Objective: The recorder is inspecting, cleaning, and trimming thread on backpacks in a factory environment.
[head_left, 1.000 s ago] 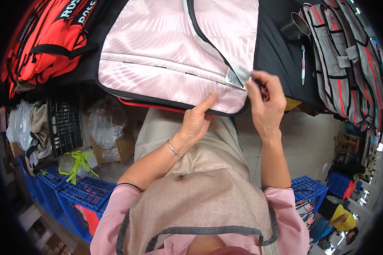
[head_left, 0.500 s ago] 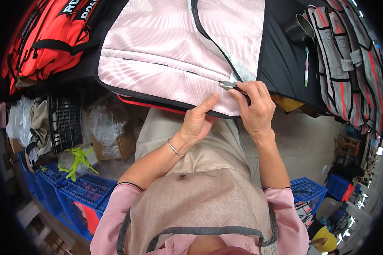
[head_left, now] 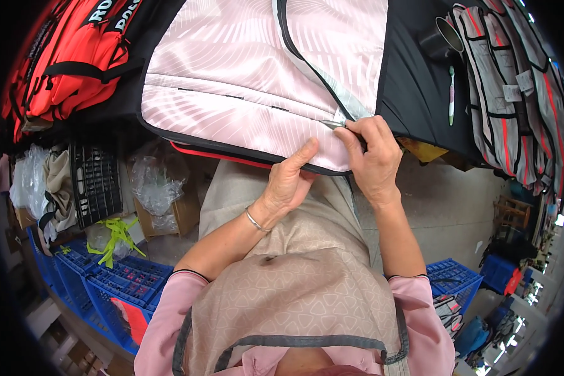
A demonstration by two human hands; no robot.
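Observation:
A pale pink patterned fabric panel [head_left: 213, 50] with black edge binding lies over the near edge of the dark work surface. A seam with several short black marks crosses it. My left hand [head_left: 287, 182] pinches its near edge, thumb on top and the other fingers underneath. Beside it, my right hand [head_left: 379, 160] holds small metal thread snips [head_left: 329, 124], their blades pointing left at the right end of the seam. The handles are mostly hidden in my fingers. A grey strap with black edging [head_left: 304, 53] runs down the panel to a pale label next to the snips.
Red bags [head_left: 81, 69] are piled at the far left. On the right lie a dark cup [head_left: 442, 41], a toothbrush [head_left: 451, 97] and a stack of grey pieces with red stripes [head_left: 504, 106]. Blue crates [head_left: 122, 282] and a black crate [head_left: 97, 182] stand below the surface.
The panel has shifted slightly left. The snips' blades have come closer together and moved a little left with my right hand. My left hand keeps its pinch on the edge.

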